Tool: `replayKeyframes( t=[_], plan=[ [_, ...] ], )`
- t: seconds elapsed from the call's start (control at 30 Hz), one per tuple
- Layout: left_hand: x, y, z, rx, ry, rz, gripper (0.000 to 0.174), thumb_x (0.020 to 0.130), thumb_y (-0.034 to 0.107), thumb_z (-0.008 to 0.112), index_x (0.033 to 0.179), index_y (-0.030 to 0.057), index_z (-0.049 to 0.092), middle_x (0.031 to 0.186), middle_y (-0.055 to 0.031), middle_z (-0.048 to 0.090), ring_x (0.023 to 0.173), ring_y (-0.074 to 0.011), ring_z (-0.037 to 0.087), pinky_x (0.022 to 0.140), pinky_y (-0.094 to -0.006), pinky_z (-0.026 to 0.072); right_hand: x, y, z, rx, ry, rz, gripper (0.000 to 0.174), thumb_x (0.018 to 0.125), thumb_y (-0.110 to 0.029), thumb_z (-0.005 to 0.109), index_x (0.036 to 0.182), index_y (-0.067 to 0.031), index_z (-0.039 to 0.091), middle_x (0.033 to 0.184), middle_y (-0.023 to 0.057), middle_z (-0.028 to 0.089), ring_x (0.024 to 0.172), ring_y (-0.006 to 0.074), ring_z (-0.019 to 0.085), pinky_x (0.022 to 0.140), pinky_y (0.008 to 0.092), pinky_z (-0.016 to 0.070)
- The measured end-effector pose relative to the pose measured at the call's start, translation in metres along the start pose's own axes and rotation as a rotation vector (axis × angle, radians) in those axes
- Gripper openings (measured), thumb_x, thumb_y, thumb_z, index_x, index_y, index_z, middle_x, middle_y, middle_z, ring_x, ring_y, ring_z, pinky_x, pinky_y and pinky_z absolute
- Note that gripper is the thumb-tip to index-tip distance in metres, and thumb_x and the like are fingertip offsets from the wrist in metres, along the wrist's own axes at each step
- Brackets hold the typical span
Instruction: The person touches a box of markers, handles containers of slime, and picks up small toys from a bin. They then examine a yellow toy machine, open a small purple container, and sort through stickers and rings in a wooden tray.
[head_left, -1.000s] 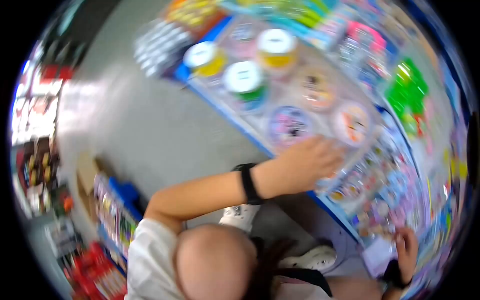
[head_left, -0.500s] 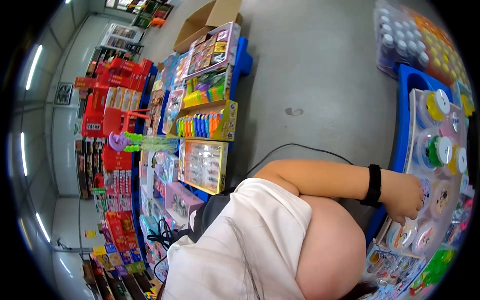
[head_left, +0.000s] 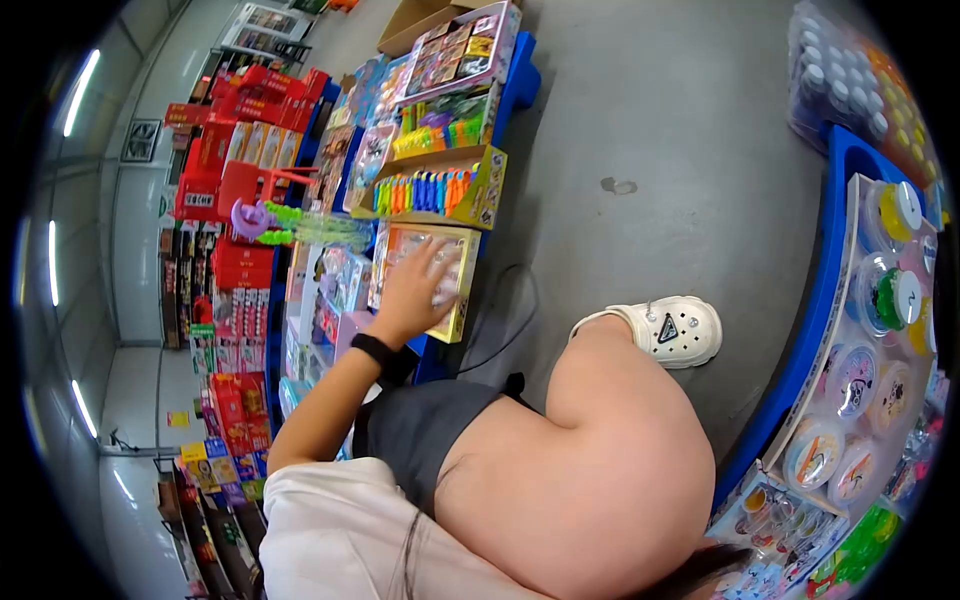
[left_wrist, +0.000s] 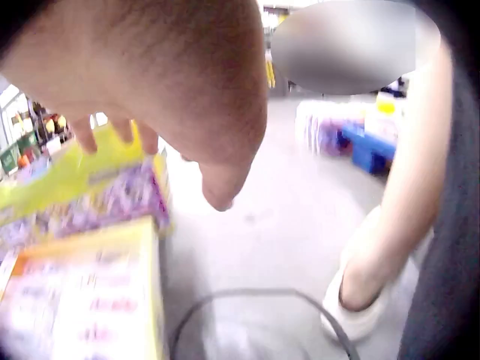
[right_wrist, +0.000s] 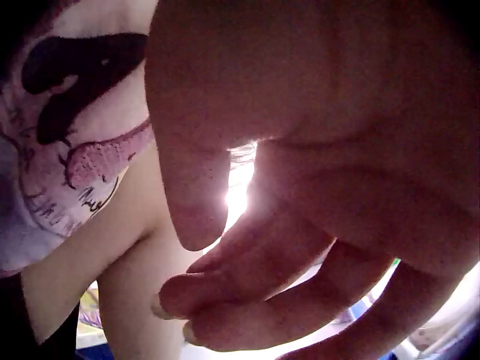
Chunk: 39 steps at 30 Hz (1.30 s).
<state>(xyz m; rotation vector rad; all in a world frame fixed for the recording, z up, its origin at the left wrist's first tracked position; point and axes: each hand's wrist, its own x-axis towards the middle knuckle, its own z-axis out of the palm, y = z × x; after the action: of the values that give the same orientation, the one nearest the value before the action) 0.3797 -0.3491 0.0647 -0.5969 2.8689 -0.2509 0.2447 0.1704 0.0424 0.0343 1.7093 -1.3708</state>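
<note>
My left hand (head_left: 412, 290) reaches over a yellow-edged box with a clear front (head_left: 458, 300), its fingers spread and holding nothing. Seen from the left wrist, the hand (left_wrist: 172, 90) hangs above and beside that box (left_wrist: 154, 285), fingertips pointing down near a yellow display box (left_wrist: 112, 161); contact cannot be told. The same display box (head_left: 487, 190) holds a row of colourful items (head_left: 425, 192) in the head view. In the right wrist view my right hand (right_wrist: 330, 165) has loosely bent fingers with nothing in them, close to a printed cloth (right_wrist: 82, 150). The head view does not show it.
Tubs with clear lids (head_left: 852, 380) fill a blue-edged stand (head_left: 800, 370) at the right. A white clog (head_left: 680, 332) rests on the grey floor (head_left: 600, 120), and a black cable (head_left: 515, 335) loops beside the left stand. Red boxes (head_left: 240, 270) stand farther left.
The head view has swung round toward the left stand. My left hand has moved from the lidded tubs on the right across to the yellow-edged box. The white clog has come into view beside the bent leg.
</note>
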Motion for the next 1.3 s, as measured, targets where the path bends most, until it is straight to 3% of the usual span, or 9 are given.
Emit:
replayKeyframes(
  t=[0.1, 0.37, 0.47, 0.6, 0.7, 0.83, 0.97, 1.07, 1.3],
  plan=[
    [-0.034, 0.009, 0.065, 0.102, -0.190, 0.122, 0.078, 0.078, 0.041, 0.073, 0.145, 0.0192, 0.040, 0.154, -0.0091, 0.032, 0.142, -0.0295, 0.029, 0.117, -0.0463, 0.0216, 0.018, -0.029, 0.012, -0.253, -0.130, -0.116, 0.022, 0.090, -0.013, 0.060, 0.109, -0.0017, 0.064, 0.099, 0.0207, 0.064, 0.093, 0.0385, 0.059, 0.082, 0.0441, 0.0466],
    [-0.097, -0.019, 0.146, 0.517, -0.305, 0.149, 0.053, 0.091, 0.019, 0.043, 0.143, 0.0100, 0.044, 0.156, -0.0025, 0.031, 0.146, -0.0132, 0.022, 0.120, -0.0429, 0.0133, 0.038, -0.075, 0.018, -0.633, -0.291, -0.414, 0.023, 0.089, -0.012, 0.058, 0.110, -0.0033, 0.063, 0.094, 0.0222, 0.063, 0.090, 0.0391, 0.059, 0.080, 0.0463, 0.0458],
    [-0.118, -0.038, 0.150, 0.524, -0.353, 0.159, 0.057, 0.091, 0.022, 0.048, 0.147, 0.0130, 0.039, 0.158, -0.0011, 0.028, 0.147, -0.0120, 0.020, 0.120, -0.0426, 0.0104, 0.023, -0.085, 0.017, -0.537, -0.193, -0.131, 0.028, 0.089, -0.012, 0.054, 0.114, -0.0005, 0.063, 0.102, 0.0161, 0.066, 0.094, 0.0265, 0.062, 0.085, 0.0349, 0.0480],
    [-0.119, -0.045, 0.153, 0.493, -0.337, 0.189, 0.054, 0.090, 0.024, 0.049, 0.143, 0.0178, 0.045, 0.157, 0.0009, 0.029, 0.147, -0.0102, 0.016, 0.122, -0.0447, 0.0051, 0.008, -0.052, 0.033, 0.167, 0.118, -0.205, 0.021, 0.095, -0.018, 0.056, 0.094, 0.0009, 0.064, 0.082, 0.0126, 0.061, 0.077, 0.0232, 0.060, 0.076, 0.0327, 0.0469],
    [-0.129, -0.052, 0.151, 0.525, -0.398, 0.215, 0.055, 0.090, 0.025, 0.049, 0.144, 0.0188, 0.044, 0.158, 0.0013, 0.028, 0.148, -0.0100, 0.015, 0.121, -0.0474, 0.0038, 0.001, -0.073, 0.024, -0.512, 0.162, -0.315, 0.009, 0.088, -0.011, 0.061, 0.091, -0.0038, 0.066, 0.077, 0.0130, 0.062, 0.072, 0.0272, 0.059, 0.073, 0.0342, 0.0470],
    [-0.117, -0.036, 0.130, 0.352, -0.433, 0.147, 0.057, 0.087, 0.032, 0.059, 0.142, 0.0214, 0.047, 0.155, 0.0001, 0.033, 0.145, -0.0142, 0.023, 0.120, -0.0503, 0.0093, -0.005, -0.091, 0.003, -0.498, -0.097, -0.321, 0.030, 0.085, -0.007, 0.052, 0.112, -0.0035, 0.065, 0.096, 0.0169, 0.066, 0.088, 0.0307, 0.065, 0.081, 0.0366, 0.0496],
    [-0.013, 0.011, 0.088, 0.352, 0.133, 0.147, 0.048, 0.090, 0.033, 0.058, 0.137, 0.0200, 0.051, 0.151, -0.0019, 0.038, 0.140, -0.0194, 0.032, 0.112, -0.0421, 0.0265, -0.007, -0.092, 0.006, -0.494, -0.094, -0.303, 0.031, 0.083, -0.005, 0.053, 0.112, -0.0032, 0.064, 0.098, 0.0173, 0.066, 0.089, 0.0313, 0.065, 0.082, 0.0367, 0.0495],
    [0.072, 0.027, 0.054, 0.304, 0.376, 0.076, 0.052, 0.091, 0.037, 0.057, 0.140, 0.0200, 0.047, 0.152, -0.0058, 0.035, 0.140, -0.0221, 0.031, 0.115, -0.0427, 0.0214, -0.006, -0.094, 0.011, -0.504, -0.114, -0.301, 0.032, 0.082, -0.003, 0.053, 0.112, -0.0033, 0.064, 0.099, 0.0172, 0.066, 0.090, 0.0312, 0.064, 0.083, 0.0365, 0.0491],
    [0.112, -0.019, 0.100, 0.429, 0.201, -0.289, 0.053, 0.087, 0.024, 0.060, 0.139, 0.0190, 0.048, 0.129, -0.0078, 0.051, 0.102, -0.0216, 0.057, 0.080, -0.0367, 0.0472, -0.010, -0.094, 0.011, -0.520, -0.072, -0.346, 0.034, 0.080, 0.001, 0.053, 0.112, -0.0030, 0.064, 0.099, 0.0172, 0.066, 0.089, 0.0313, 0.063, 0.083, 0.0367, 0.0484]
  ],
)
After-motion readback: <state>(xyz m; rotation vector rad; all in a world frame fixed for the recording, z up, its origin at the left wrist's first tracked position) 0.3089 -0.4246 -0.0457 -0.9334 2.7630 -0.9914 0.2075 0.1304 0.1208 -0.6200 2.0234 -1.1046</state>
